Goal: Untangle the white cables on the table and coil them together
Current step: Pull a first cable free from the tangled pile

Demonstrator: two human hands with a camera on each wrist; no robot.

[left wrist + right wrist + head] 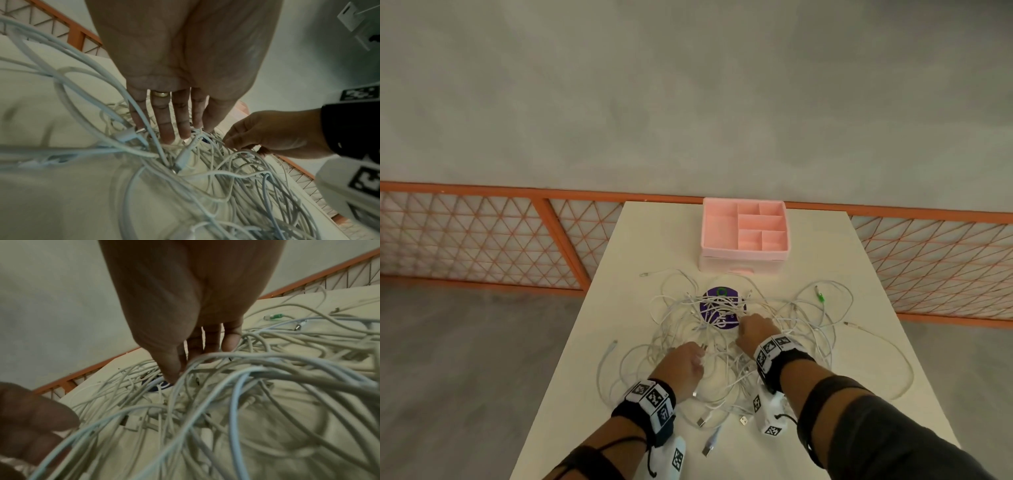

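Plugs lie nearest to you on the surface (661, 240): a few flat metal cable ends (707, 449) sit loose between your two forearms, at the near edge of the mess. The surface runs out of the bottom of the head view, so you cannot see its near edge.

Your left hand (683, 365) is down in the white cables (722, 342). In the left wrist view its fingers (164, 116) are straight and spread a little, with the tips poking into the tangle. One strand runs across the little finger. A gold ring (160, 94) is on one finger. This hand holds nothing.

Your right hand (755, 330) is a bit farther in. Its thumb (166, 360) and fingertips come together low among the strands. They look pressed on a cable, but the wires hide the tips, so you cannot tell for sure if they pinch one.

The cables are one big messy heap in the middle of the surface, with loops flung wide to both sides. They half hide a purple round disc (717, 296). One cable has a green plug (819, 295).

Farther back sits a pink box (744, 253) with small sections in its top. Behind it runs an orange fence (482, 236).
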